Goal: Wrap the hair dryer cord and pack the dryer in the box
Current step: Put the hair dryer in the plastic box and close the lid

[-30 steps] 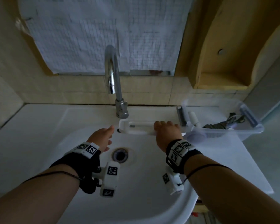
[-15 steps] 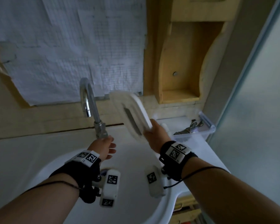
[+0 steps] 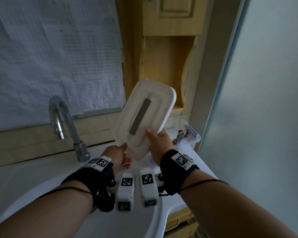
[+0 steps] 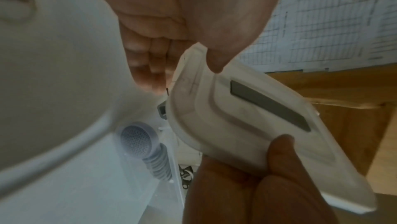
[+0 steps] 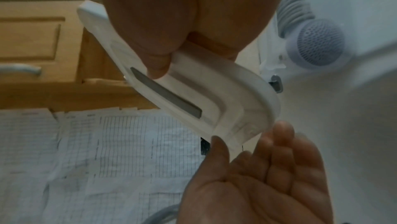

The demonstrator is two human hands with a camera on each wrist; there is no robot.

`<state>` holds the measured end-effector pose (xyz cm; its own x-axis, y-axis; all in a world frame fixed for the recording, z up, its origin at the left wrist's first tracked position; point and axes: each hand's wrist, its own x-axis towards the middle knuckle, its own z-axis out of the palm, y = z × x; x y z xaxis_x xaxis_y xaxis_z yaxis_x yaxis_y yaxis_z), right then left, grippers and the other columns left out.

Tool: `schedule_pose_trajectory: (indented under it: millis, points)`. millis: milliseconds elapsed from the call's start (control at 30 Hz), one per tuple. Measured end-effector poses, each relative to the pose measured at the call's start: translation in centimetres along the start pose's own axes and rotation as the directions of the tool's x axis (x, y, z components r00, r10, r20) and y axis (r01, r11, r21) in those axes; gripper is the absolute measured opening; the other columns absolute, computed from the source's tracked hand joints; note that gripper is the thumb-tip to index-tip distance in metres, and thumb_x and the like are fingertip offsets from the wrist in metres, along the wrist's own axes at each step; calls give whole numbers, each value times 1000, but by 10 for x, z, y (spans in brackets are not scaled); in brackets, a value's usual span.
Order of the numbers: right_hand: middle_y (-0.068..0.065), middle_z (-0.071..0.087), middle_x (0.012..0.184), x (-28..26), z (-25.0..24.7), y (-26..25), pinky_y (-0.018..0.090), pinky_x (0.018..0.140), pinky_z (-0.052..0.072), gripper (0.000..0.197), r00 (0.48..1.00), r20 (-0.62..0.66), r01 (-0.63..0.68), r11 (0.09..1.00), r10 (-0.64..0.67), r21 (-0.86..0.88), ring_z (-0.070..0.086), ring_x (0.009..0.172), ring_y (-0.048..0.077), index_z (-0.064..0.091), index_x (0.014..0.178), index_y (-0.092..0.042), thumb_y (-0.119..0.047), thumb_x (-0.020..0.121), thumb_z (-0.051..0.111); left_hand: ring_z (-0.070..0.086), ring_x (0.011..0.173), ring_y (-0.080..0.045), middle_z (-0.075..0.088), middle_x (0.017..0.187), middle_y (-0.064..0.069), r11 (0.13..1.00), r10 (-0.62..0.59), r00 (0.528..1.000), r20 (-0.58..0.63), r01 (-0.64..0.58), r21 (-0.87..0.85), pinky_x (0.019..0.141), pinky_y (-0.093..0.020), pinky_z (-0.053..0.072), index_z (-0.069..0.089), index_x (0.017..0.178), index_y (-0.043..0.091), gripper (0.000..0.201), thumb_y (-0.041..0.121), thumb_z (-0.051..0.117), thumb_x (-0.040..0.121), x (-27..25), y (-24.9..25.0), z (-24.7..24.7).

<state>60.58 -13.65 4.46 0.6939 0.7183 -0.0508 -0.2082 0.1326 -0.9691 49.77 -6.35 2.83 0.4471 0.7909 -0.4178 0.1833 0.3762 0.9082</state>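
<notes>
The right hand (image 3: 159, 145) gripped the white rounded-rectangular plastic lid (image 3: 144, 117) by its lower edge, tilted upright. The left hand (image 3: 118, 156), fingers relaxed, touched the lid's corner with its thumb. Beyond the right hand, the clear plastic box (image 3: 194, 134) held the pale hair dryer (image 4: 137, 140).

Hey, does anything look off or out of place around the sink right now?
Only the box lid: it is off the clear box, tilted in the air above the sink, in the right hand's grip.
</notes>
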Motion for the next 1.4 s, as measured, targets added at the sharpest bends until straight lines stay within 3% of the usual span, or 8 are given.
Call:
schedule_pose_trajectory:
  millis: [100,300,433,600,733,833,1033,1400]
  points:
    - [11,65,104,5,-10,1,47,90,52,30,1000,-17,18,999,-18,-40,62,97,27,54,118,-9,-20,89,56,48,53,-21,50,67,-13,994,48,998,33,-51,100,52,-27,46,49,82,7,10,10,48,92,5,1,9]
    - [13,67,105,17,-40,0,36,67,57,47,988,-147,34,992,-52,-126,66,84,24,50,119,-8,-37,83,60,63,85,-36,66,103,-26,951,173,985,6,-168,260,88,-55,53,62,96,9,22,23,60,79,11,13,17]
    - [9,61,80,31,-75,-1,27,50,46,36,948,-317,-34,987,-19,-158,58,58,22,53,111,-8,-35,87,52,61,87,-36,66,106,-20,916,206,978,-4,-192,354,84,-47,55,62,104,9,20,16,56,86,20,18,22]
    - [16,55,86,64,-114,15,34,62,43,65,876,-481,-173,958,43,-229,54,72,28,45,114,-1,-47,67,48,62,77,-31,67,94,-18,833,214,977,17,-191,520,78,-43,54,58,116,13,31,23,56,86,31,17,33]
    - [13,53,89,72,-134,14,42,71,47,50,874,-485,-242,896,35,-372,54,75,29,45,113,-6,-35,72,43,63,101,-36,67,110,-18,779,233,972,24,-201,594,90,-44,52,55,123,14,38,24,56,87,38,12,41]
    - [13,56,94,72,-145,8,36,72,44,37,896,-444,-264,810,5,-524,55,84,31,51,114,-3,-26,86,44,63,103,-35,66,114,-16,761,243,970,28,-208,615,92,-44,51,54,125,14,38,21,54,87,47,10,47]
    - [20,67,100,87,-166,13,29,69,38,33,927,-373,-264,663,-25,-700,60,93,35,62,104,-3,-27,85,51,65,96,-34,68,112,-13,738,260,965,38,-224,637,88,-45,53,58,117,17,30,22,51,88,67,8,57]
    - [16,60,88,99,-179,22,30,69,41,27,941,-337,-274,632,21,-725,57,82,33,60,101,-3,-22,84,49,63,100,-32,67,115,-14,611,237,971,23,-167,774,83,-32,48,59,116,13,33,23,55,85,80,-2,68]
